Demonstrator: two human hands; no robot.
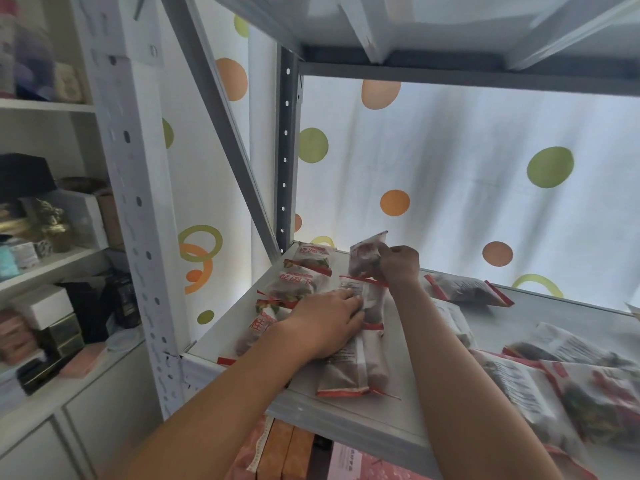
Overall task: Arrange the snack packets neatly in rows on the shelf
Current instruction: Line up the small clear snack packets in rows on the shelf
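Several clear snack packets with red edges lie on the grey shelf (346, 415). My right hand (398, 265) pinches one packet (365, 254) and holds it upright above the shelf near the back. My left hand (327, 322) rests flat on packets in the left part of the shelf, its fingertips on a packet with a white label (360, 292). A column of packets (304, 271) runs along the shelf's left edge. Two long packets (353, 370) lie side by side near the front edge. More packets (571, 379) lie loosely piled at the right.
A perforated metal upright (138, 202) stands at the shelf's left front corner, another (287, 150) at the back. The upper shelf board (433, 26) hangs close overhead. A dotted curtain (485, 168) hangs behind. A white cabinet (52, 237) with boxes stands at the left. Boxes (287, 452) sit below.
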